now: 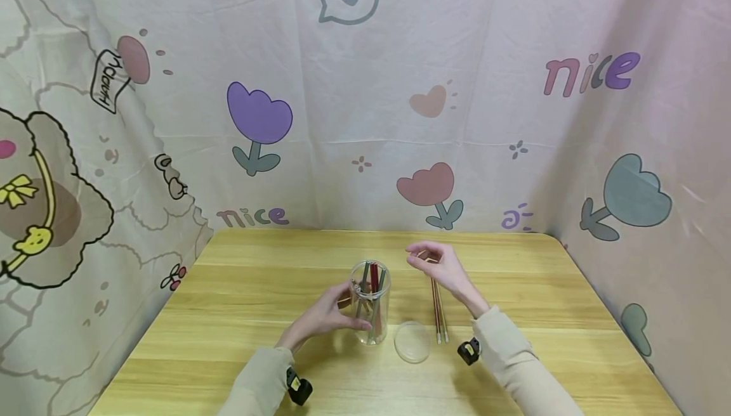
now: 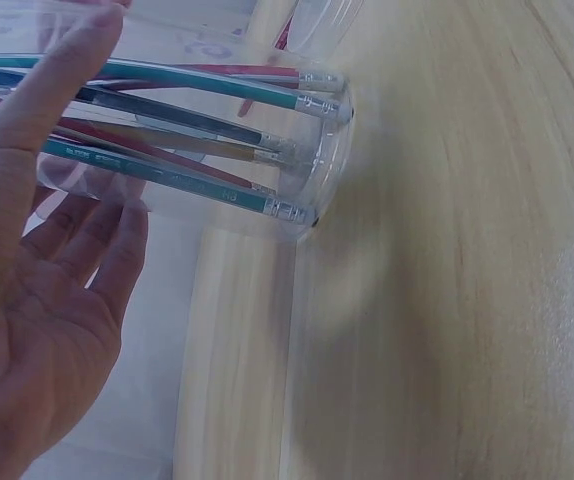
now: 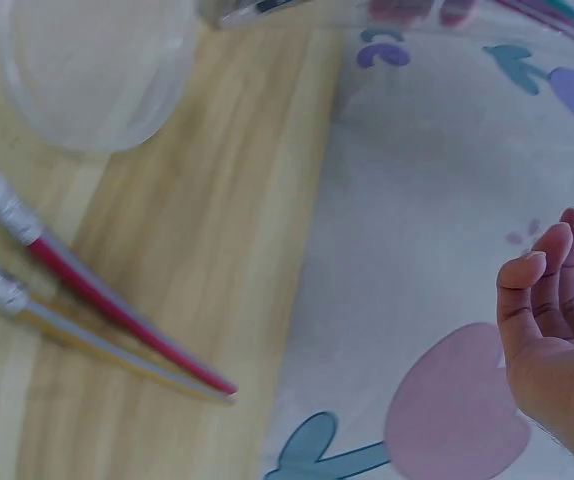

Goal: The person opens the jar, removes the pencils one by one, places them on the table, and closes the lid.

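My left hand (image 1: 327, 314) grips a tall clear jar (image 1: 383, 318), with the thumb on its near side and the fingers around the far side. Inside the jar, which is upright, lean several pencils (image 2: 197, 82) in teal, red, dark and tan, with metal-banded ends at its base. My right hand (image 1: 447, 268) is raised to the right of the jar, fingers loosely bent and nothing between them. Below it on the table lie a red pencil (image 3: 107, 292) and a yellow pencil (image 3: 117, 345), their white eraser ends towards me.
A round translucent lid (image 1: 412, 342) lies flat on the wooden table (image 1: 228, 314), between the jar and the loose pencils. A patterned cloth (image 1: 342, 105) hangs behind the table and along both sides.
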Demonstrator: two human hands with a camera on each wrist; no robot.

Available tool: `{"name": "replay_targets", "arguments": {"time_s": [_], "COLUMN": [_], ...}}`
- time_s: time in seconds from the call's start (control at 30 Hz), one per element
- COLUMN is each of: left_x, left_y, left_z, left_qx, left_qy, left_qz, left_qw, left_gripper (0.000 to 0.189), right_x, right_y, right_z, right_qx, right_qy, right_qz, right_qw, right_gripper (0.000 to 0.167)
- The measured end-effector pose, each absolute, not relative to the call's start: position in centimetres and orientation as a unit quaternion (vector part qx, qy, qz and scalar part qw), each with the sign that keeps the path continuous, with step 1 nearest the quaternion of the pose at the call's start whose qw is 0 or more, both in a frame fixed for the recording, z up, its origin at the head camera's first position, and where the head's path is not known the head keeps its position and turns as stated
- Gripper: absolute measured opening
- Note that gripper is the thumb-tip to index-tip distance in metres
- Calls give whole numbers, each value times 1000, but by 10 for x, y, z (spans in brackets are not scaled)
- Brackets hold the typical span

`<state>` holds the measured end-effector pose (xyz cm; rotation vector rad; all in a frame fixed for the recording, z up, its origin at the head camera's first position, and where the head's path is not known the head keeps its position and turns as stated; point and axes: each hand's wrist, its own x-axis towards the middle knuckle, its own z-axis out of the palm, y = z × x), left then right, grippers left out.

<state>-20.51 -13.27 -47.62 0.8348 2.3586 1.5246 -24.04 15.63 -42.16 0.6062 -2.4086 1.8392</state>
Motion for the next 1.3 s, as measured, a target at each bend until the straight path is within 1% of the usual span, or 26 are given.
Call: {"name": "replay_targets", "arguments": {"time_s": [0.2,0.6,0.93,1.3], "left_x": [-204,-203,-202,-203], "left_y": [-132,-132,-131,-132], "left_z": [-476,-474,-476,-476], "left_qx": [281,266,270,266], "left_qy": [800,807,802,800], "left_qz": [520,516,521,526], "left_qw": [105,110,108,112], "left_gripper": [73,78,78,81], "right_x": [-233,-224,-224,-226], "right_y": [149,142,132,125], "right_z": [-408,-394,-389,-389], "right_qx": [228,274,303,318], "right_qy": [-770,-769,-775,-778], "right_qz": [596,578,554,542], "right_qw": [21,-18,-25,-18], "right_gripper": [23,21,19,14]}}
